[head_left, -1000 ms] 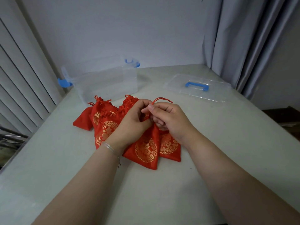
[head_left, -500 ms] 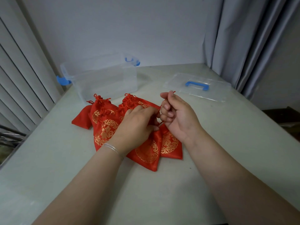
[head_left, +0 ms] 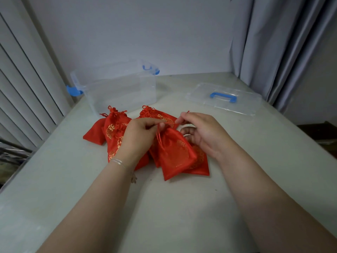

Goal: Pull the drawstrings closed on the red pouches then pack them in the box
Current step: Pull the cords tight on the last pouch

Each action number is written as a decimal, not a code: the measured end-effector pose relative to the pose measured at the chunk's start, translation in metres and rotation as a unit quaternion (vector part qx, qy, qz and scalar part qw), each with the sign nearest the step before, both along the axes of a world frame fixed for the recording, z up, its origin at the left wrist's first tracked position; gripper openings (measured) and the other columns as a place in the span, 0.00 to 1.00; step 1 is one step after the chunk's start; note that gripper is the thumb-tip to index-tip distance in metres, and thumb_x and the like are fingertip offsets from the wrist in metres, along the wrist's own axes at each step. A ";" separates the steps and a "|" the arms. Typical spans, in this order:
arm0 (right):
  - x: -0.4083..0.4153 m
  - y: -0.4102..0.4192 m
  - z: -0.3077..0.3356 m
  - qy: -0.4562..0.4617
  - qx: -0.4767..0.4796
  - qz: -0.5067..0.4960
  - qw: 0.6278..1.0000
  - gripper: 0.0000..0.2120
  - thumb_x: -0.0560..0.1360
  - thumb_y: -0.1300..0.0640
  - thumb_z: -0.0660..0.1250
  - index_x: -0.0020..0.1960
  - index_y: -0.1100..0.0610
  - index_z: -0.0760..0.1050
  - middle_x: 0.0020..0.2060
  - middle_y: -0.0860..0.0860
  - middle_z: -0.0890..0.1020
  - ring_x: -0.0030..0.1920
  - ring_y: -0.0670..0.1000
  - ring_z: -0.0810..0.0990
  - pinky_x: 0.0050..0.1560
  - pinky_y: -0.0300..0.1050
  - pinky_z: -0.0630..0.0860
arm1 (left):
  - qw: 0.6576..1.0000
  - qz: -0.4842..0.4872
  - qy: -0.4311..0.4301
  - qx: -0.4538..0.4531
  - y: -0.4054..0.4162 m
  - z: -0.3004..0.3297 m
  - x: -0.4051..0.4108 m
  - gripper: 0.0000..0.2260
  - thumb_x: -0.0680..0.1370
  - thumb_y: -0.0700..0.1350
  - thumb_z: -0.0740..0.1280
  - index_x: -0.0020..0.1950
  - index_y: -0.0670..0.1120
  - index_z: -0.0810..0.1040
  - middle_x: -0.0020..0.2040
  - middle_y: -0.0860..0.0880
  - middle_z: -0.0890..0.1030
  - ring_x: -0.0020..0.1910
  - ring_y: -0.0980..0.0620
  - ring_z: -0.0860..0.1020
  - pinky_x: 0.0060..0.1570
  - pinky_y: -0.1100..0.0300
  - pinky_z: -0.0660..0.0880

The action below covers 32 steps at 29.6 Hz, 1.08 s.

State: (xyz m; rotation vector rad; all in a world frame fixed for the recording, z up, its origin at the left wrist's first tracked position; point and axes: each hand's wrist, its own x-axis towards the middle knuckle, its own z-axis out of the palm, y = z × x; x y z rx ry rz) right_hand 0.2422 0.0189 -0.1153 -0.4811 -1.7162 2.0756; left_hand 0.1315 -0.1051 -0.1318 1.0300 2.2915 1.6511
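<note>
Your left hand [head_left: 140, 136] pinches the front pouch [head_left: 175, 154] at its neck; right hand [head_left: 202, 132] pinches its drawstring [head_left: 182, 119]. Risk: uneven pull leaves the mouth gaping. Other pouches [head_left: 114, 128] lie behind on the counter [head_left: 182, 207]; box [head_left: 120, 88] beyond looks empty.

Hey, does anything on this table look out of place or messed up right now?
Nothing stands out. The red pouches lie in a loose overlapping heap, none yet in the clear box, whose lid lies off to the side. Left hand and right hand pinch one pouch's drawstring.
</note>
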 end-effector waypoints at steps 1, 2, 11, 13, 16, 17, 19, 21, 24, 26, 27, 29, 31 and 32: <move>0.000 -0.001 0.000 -0.015 0.057 -0.004 0.998 0.13 0.77 0.59 0.63 0.35 0.59 0.79 0.36 0.54 0.79 0.33 0.48 0.75 0.29 0.36 0.71 | 0.998 -0.009 -0.063 0.025 -0.002 0.002 -0.001 0.05 0.75 0.39 0.70 0.48 0.46 0.85 0.43 0.51 0.84 0.43 0.55 0.81 0.45 0.66 0.76; 0.001 -0.001 0.001 -0.026 0.113 -0.010 0.993 0.14 0.77 0.59 0.63 0.34 0.58 0.79 0.38 0.55 0.81 0.35 0.47 0.77 0.31 0.36 0.71 | 0.992 -0.018 -0.113 0.046 -0.004 0.003 -0.002 0.05 0.74 0.38 0.71 0.47 0.45 0.85 0.44 0.49 0.84 0.44 0.55 0.81 0.45 0.67 0.76; 0.007 0.005 0.001 0.046 0.343 -0.015 0.938 0.14 0.74 0.62 0.66 0.29 0.56 0.79 0.41 0.52 0.79 0.42 0.43 0.77 0.46 0.34 0.71 | 0.976 -0.054 -0.193 0.082 -0.009 0.011 -0.004 0.08 0.69 0.35 0.74 0.40 0.48 0.85 0.41 0.50 0.84 0.42 0.57 0.80 0.46 0.68 0.75; 0.008 0.003 0.001 0.050 0.353 0.003 0.934 0.13 0.72 0.59 0.65 0.29 0.59 0.78 0.41 0.51 0.79 0.42 0.46 0.78 0.44 0.35 0.71 | 0.977 -0.062 -0.186 0.082 -0.009 0.012 -0.003 0.10 0.69 0.34 0.74 0.38 0.49 0.85 0.39 0.50 0.84 0.41 0.57 0.81 0.46 0.67 0.75; 0.009 0.000 0.004 0.102 0.333 -0.009 0.937 0.13 0.76 0.55 0.62 0.39 0.58 0.81 0.39 0.51 0.83 0.42 0.46 0.80 0.45 0.36 0.72 | 0.989 -0.074 -0.119 0.056 -0.010 0.012 0.000 0.11 0.71 0.30 0.71 0.40 0.46 0.84 0.38 0.50 0.84 0.40 0.57 0.81 0.43 0.65 0.77; 0.009 0.000 0.004 0.121 0.315 -0.024 0.941 0.12 0.79 0.55 0.60 0.45 0.57 0.80 0.40 0.51 0.83 0.43 0.45 0.81 0.45 0.35 0.72 | 0.992 -0.085 -0.085 0.047 -0.009 0.013 0.003 0.11 0.71 0.28 0.69 0.41 0.44 0.83 0.37 0.49 0.84 0.39 0.57 0.81 0.42 0.65 0.77; 0.005 0.004 0.001 0.118 0.291 -0.039 0.949 0.09 0.81 0.58 0.58 0.54 0.54 0.77 0.42 0.50 0.84 0.42 0.44 0.82 0.45 0.34 0.73 | 0.994 -0.106 -0.009 0.034 -0.007 0.013 0.011 0.12 0.71 0.26 0.66 0.43 0.42 0.81 0.38 0.49 0.83 0.38 0.59 0.80 0.41 0.67 0.76; -0.001 0.008 -0.007 0.063 0.308 -0.038 0.948 0.09 0.79 0.60 0.62 0.50 0.47 0.76 0.40 0.46 0.84 0.41 0.45 0.81 0.44 0.40 0.75 | 0.991 -0.106 0.083 0.023 -0.004 0.013 0.015 0.13 0.70 0.28 0.66 0.44 0.45 0.80 0.40 0.52 0.83 0.39 0.61 0.80 0.43 0.69 0.74; -0.005 0.012 -0.012 -0.004 0.313 -0.026 0.950 0.11 0.73 0.61 0.69 0.43 0.44 0.78 0.37 0.47 0.83 0.40 0.48 0.80 0.44 0.50 0.78 | 0.976 -0.074 0.204 0.028 -0.003 0.009 0.014 0.09 0.71 0.34 0.71 0.45 0.47 0.80 0.40 0.55 0.82 0.39 0.60 0.79 0.42 0.67 0.73; -0.004 0.011 -0.010 -0.003 0.281 -0.016 0.959 0.11 0.73 0.64 0.69 0.42 0.47 0.79 0.36 0.50 0.82 0.38 0.48 0.79 0.41 0.42 0.78 | 0.963 -0.054 0.261 0.035 -0.003 0.007 0.014 0.07 0.72 0.37 0.71 0.48 0.46 0.81 0.42 0.53 0.82 0.41 0.58 0.79 0.42 0.64 0.75; -0.004 0.010 -0.009 0.000 0.260 -0.009 0.966 0.10 0.74 0.65 0.68 0.43 0.50 0.80 0.36 0.52 0.82 0.37 0.47 0.79 0.38 0.37 0.77 | 0.954 -0.043 0.294 0.034 -0.002 0.007 0.014 0.07 0.73 0.37 0.71 0.49 0.45 0.81 0.43 0.53 0.82 0.42 0.57 0.79 0.43 0.61 0.75; -0.003 0.009 -0.009 -0.009 0.214 0.007 0.977 0.08 0.75 0.67 0.67 0.47 0.56 0.80 0.36 0.54 0.80 0.33 0.44 0.77 0.35 0.32 0.75 | 0.932 -0.021 0.362 0.023 0.000 0.005 0.014 0.07 0.73 0.38 0.71 0.49 0.45 0.82 0.43 0.51 0.82 0.42 0.54 0.79 0.41 0.57 0.76; -0.003 0.008 -0.009 -0.023 0.168 0.024 0.985 0.07 0.75 0.68 0.66 0.48 0.59 0.80 0.34 0.53 0.78 0.29 0.39 0.75 0.32 0.30 0.73 | 0.908 -0.006 0.419 0.009 0.001 0.004 0.014 0.06 0.74 0.39 0.68 0.49 0.45 0.83 0.42 0.49 0.81 0.39 0.49 0.79 0.37 0.53 0.75; -0.002 0.009 -0.009 -0.027 0.149 0.033 0.988 0.07 0.75 0.68 0.65 0.45 0.58 0.80 0.33 0.52 0.78 0.27 0.39 0.74 0.31 0.30 0.72 | 0.898 -0.002 0.439 0.004 0.001 0.004 0.014 0.07 0.75 0.40 0.66 0.49 0.46 0.83 0.41 0.48 0.81 0.37 0.47 0.79 0.35 0.52 0.75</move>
